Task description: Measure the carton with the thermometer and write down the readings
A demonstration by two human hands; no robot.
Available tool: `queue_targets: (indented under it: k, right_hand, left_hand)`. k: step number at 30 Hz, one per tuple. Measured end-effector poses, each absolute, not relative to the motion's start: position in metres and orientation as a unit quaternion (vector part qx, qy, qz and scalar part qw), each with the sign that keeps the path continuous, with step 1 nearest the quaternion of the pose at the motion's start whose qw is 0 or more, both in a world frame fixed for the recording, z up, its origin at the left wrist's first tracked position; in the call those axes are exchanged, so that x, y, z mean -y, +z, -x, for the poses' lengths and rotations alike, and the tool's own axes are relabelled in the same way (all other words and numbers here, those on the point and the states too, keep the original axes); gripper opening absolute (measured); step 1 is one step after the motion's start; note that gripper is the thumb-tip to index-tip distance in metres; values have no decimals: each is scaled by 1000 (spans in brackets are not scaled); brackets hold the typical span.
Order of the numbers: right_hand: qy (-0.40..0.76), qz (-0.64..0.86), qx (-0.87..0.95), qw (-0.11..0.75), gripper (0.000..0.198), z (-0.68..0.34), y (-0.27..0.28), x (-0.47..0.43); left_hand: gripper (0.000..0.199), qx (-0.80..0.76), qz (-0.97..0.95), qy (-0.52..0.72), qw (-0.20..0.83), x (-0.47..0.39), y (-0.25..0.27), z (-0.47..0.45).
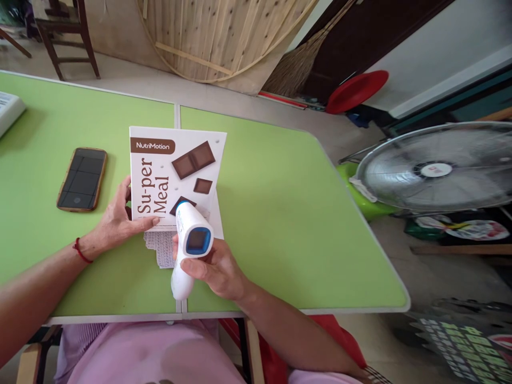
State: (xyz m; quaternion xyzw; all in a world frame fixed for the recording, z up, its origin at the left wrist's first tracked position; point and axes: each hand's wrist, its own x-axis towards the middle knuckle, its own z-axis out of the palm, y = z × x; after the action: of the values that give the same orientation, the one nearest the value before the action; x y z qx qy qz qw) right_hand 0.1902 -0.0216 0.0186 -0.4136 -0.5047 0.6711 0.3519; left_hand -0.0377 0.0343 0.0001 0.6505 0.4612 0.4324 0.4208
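Note:
In my right hand [220,269] is a white infrared thermometer [184,234], its blue-rimmed dark screen facing me and its front end over the lower part of a box. My left hand [120,218] grips the left edge of that white NutriMotion box [176,176], thumb across its front face and the other fingers partly hidden behind. Brown chocolate pieces and the words "Su-per Meal" are printed on the box. From under its lower edge, covered sheets of paper with small writing [163,250] stick out on the table.
A smartphone [82,178] in a brown case lies left of the box on the green folding table [288,229]. A white object [8,112] sits at the table's far left. Beyond the right edge stands a large fan [436,168]; a wooden chair [64,37] is at the back left.

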Motion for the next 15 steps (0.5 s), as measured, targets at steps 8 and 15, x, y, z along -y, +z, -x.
queue_targets:
  k: [8,15]
  right_hand:
    - [675,399,510,354,39,-191,19,21]
    - [692,376,508,349,36,-190,22,19]
  left_hand:
    - [77,-456,-654,433,420,-35,-1,38]
    - [80,-470,-654,424,415,-34,-3,39]
